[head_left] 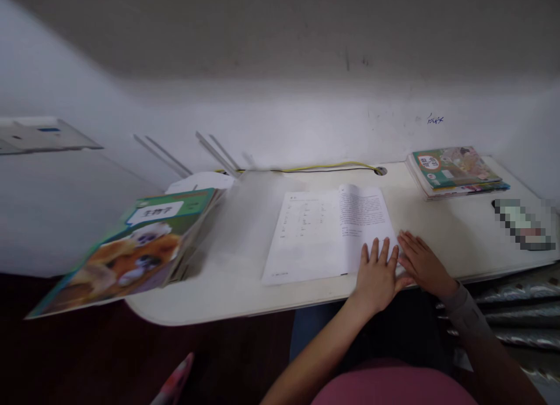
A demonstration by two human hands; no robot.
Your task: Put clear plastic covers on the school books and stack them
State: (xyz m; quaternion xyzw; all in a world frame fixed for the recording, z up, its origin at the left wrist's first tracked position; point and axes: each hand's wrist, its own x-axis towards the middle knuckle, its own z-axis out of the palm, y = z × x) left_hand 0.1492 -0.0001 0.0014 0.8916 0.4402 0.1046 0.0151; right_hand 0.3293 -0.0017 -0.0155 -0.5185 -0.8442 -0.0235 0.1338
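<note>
An open book (306,241) with printed white pages lies on the white desk (210,294). My left hand (377,276) rests flat on the lower part of its right page, fingers spread. Beside it, my right hand (424,262) lies with fingers stretched out at the page's right edge, partly on the desk. The two hands are close, near the left thumb. Neither hand grips anything. The right page curves up slightly near the fold.
Books are stacked at the left, topped by a biology textbook (144,241) jutting past the desk edge. Another book pile (457,171) stands at the back right, near a phone-like object (522,224), partly pixelated. A yellow cable (324,167) runs along the wall to a round hole.
</note>
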